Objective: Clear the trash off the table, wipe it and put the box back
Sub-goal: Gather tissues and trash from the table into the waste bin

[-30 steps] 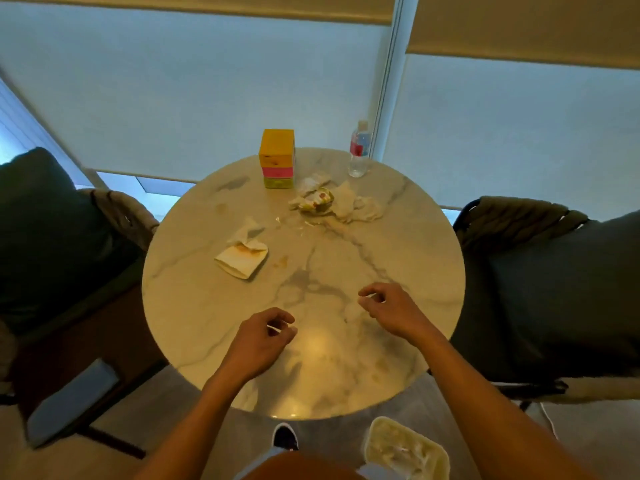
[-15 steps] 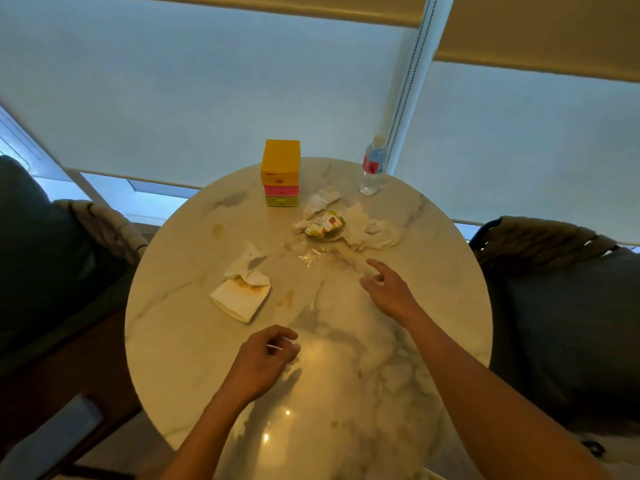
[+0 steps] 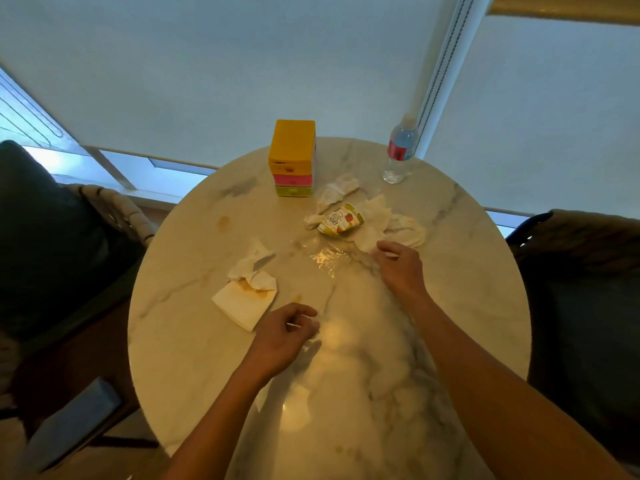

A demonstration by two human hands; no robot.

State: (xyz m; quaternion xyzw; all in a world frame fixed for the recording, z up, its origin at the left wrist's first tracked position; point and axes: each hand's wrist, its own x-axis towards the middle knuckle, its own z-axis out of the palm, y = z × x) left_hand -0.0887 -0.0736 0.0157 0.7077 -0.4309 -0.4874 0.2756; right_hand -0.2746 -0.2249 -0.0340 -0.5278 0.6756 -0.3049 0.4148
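Round marble counter (image 3: 194,358) in front of me, pale roller blinds (image 3: 207,81) behind it and a dark armchair (image 3: 588,323) on either side. I'm looking down over both forearms, which come in from the bottom edge.

My left hand (image 3: 282,336) hovers low over the near-middle of the counter, knuckles up, fingers curled in. Its grip is narrow: thumb and forefinger pinch a thin pale sliver (image 3: 299,326), too small for me to say what it is.

My right hand (image 3: 398,268) is stretched further out, wrist low, palm down, fingers bent loosely toward the crumpled white napkins (image 3: 377,220) at the far middle. I read the fingertips as right at the edge of that paper; whether they touch it I cannot tell. That grip holds nothing that I can see.

In among those napkins lies a crushed printed wrapper (image 3: 341,220), green and red on white. Just nearer me, a clear scrap of plastic film (image 3: 325,258) glints on the marble, beside my right hand. To the left sits a stained, folded napkin (image 3: 247,292), just beyond my left hand.

The box (image 3: 293,157), yellow on top with pink and green bands below, stands upright at the far edge. A water bottle (image 3: 400,150) stands to its right, well apart. Brownish stains (image 3: 223,221) mark the counter's left part.
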